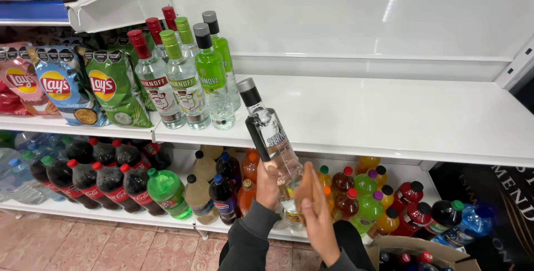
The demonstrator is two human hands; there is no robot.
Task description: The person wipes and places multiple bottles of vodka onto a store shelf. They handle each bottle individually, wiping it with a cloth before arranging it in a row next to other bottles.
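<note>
- white shelf (389, 115) above and behind the fingers, mostly bare on the right
- row of clear bottles (186, 76) with red, green and grey caps, up-left of the fingers
- soda bottles (111, 179) on the lower shelf, left of the hands
- clear bottle (270, 134) with grey cap, tilted, base between both hands
- left hand (268, 185) fingers wrapped on the bottle's lower part
- right hand (316, 210) fingers pressed together, flat against the base

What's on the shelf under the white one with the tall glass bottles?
Under the white shelf stand dark cola bottles, a green soda bottle, and orange, red and green drinks. The hands and held bottle cover some behind them.
</note>
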